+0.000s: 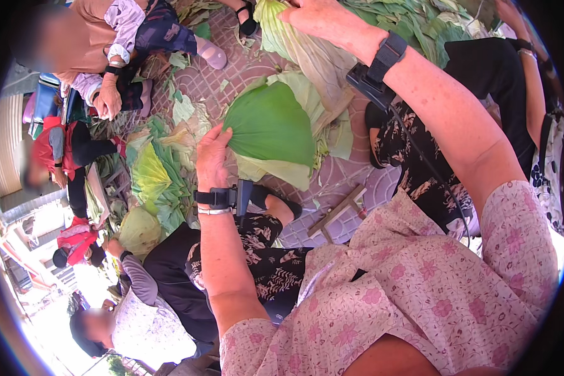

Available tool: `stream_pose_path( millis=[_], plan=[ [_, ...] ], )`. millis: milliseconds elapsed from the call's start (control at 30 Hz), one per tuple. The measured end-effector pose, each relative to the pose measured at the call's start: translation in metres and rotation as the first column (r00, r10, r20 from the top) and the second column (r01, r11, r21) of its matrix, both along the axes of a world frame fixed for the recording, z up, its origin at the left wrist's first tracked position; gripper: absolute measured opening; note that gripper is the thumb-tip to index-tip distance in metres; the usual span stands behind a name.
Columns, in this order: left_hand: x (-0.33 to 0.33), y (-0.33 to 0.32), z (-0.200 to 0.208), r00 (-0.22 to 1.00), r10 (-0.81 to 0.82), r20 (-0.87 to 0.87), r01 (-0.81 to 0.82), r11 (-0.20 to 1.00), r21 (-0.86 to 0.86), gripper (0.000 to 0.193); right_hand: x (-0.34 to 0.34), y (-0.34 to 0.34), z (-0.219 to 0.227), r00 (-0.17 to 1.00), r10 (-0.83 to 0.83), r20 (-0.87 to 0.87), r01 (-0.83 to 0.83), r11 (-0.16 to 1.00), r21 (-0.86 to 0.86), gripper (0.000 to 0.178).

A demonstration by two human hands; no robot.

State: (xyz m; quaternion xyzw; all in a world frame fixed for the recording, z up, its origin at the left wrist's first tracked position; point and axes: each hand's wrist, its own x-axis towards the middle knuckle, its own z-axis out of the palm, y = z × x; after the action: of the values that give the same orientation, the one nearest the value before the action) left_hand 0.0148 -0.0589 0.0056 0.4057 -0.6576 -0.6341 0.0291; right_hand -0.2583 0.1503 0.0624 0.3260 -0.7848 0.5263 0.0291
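Observation:
My left hand [213,156] pinches a fan-shaped green lotus leaf [271,124] at its left edge, thumb on top. The leaf is held out over paler leaves, some partly hidden beneath it. Farther off and to the right, my right hand [314,20] reaches forward, its fingers closed on a pale yellow-green lotus leaf [274,30]. Wilted, beige-green leaf folds [323,66] hang below that hand toward me. Part of the right fingers is cut off by the top of the view. Both wrists carry dark strapped devices.
Layered leaves [153,178] lie left of my left hand, and a leaf heap [413,31] spreads at the far right. A low wooden stool [335,216] stands before me on the paved ground [232,56]. Other people sit close on both sides; one person's hand [109,100] rests at upper left.

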Motion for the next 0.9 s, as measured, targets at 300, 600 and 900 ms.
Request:
stream_pose_path(
  millis=[300, 600, 900],
  plan=[
    [-0.001, 0.005, -0.002, 0.997, 0.076, -0.034, -0.075, 0.997, 0.017, 0.031, 0.007, -0.001, 0.008, 0.997, 0.0, 0.071, -0.004, 0.998, 0.056, 0.035],
    [0.005, -0.012, 0.001, 0.914, 0.349, -0.204, -0.307, 0.928, 0.211, 0.025, 0.011, 0.004, 0.017, 0.993, 0.048, 0.11, -0.055, 0.997, 0.06, 0.028],
    [-0.046, 0.003, 0.013, 0.89, -0.164, -0.426, -0.225, 0.655, -0.721, 0.022, -0.014, -0.007, -0.002, 0.999, 0.008, 0.042, -0.008, 1.0, -0.013, 0.024]
  ],
)
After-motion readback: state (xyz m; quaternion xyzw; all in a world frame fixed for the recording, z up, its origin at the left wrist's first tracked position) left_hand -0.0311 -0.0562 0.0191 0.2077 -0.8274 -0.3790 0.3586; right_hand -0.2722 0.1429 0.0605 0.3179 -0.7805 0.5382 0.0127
